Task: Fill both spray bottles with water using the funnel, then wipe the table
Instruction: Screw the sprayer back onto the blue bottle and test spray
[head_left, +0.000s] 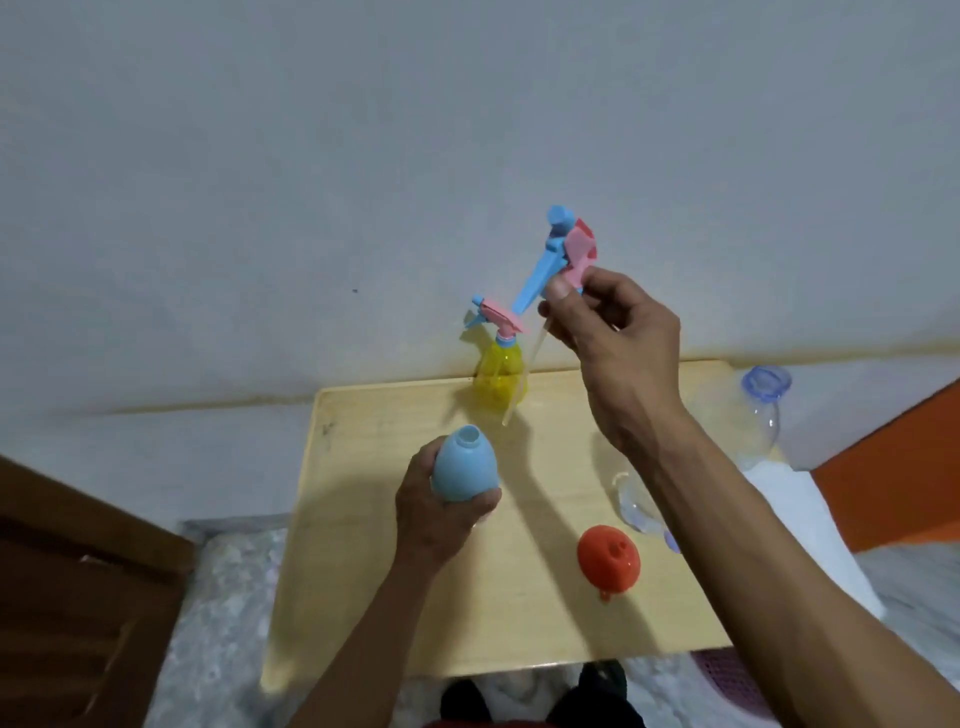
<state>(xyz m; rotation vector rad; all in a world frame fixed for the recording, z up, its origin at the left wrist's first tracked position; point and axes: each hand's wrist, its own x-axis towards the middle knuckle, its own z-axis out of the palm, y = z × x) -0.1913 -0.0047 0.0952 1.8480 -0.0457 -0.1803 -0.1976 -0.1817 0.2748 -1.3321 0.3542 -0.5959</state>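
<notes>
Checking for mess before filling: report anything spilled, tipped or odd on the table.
No spill shows. The funnel lies mouth-down, spout up, so it must be flipped. A clear bottle seems to lie tipped behind the right hand's arm, partly hidden.

A plain room in a home. A small wooden table stands against a bare white wall. A brown wooden door is left of the table.
</notes>
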